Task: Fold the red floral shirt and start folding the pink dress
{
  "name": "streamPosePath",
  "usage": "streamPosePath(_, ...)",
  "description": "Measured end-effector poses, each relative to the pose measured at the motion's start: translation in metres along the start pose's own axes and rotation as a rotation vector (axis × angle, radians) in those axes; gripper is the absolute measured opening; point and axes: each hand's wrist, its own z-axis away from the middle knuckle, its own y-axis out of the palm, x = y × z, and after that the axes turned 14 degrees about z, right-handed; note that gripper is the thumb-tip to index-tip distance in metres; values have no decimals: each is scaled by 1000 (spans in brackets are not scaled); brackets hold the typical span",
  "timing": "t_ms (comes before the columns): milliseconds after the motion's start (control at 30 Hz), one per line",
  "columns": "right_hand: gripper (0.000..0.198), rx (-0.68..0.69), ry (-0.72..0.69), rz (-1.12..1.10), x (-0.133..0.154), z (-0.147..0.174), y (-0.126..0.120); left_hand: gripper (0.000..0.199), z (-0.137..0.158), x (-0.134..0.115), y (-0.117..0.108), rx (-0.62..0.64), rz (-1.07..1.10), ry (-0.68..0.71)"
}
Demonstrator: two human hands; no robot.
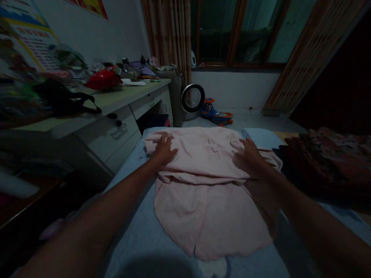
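A pale pink shirt [214, 216] lies spread on the blue bed cover [130, 220]. Its upper part is folded over, leaving a crosswise fold in the middle, while the rounded hem points toward me. My left hand [166, 151] rests on the left side of the folded part, thumb and fingers apart. On the right side, my right hand [248, 153] touches the cloth with its fingers spread; some of its fingertips are hard to make out in the dim light. A sleeve sticks out to the right, beyond my right hand.
To the right sits a pile of dark, patterned clothes [333, 166]. A long desk [116, 102] with drawers runs along the left, bearing a red bag [104, 78] and a black bag [62, 98]. Past the bed are an open round-doored washing machine [174, 96] and a blue ride-on toy [216, 113].
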Motion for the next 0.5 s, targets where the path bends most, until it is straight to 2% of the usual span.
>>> streamPosePath(67,38,-94,-90,44,4,29,-16,38,27,-10,-12,-53,-55,71)
streamPosePath(100,27,-108,-144,47,7,45,-25,26,42,-14,-18,-26,-64,108)
streamPosePath(167,15,-20,-225,35,15,76,-39,11,71,-19,-27,162,-62,117)
streamPosePath(233,16,127,-256,40,23,106,-47,11,98,-20,-29,291,-109,81)
streamPosePath(267,17,168,-271,50,27,119,-48,15,109,-20,-28,307,-140,78)
streamPosePath(367,20,166,-328,86,36,149,-45,43,128,-17,-18,228,-222,74)
streamPosePath(400,22,145,-322,109,37,156,-44,46,131,-16,-15,194,-245,66)
streamPosePath(500,27,112,-217,224,40,169,-41,28,128,-14,-9,143,-280,6)
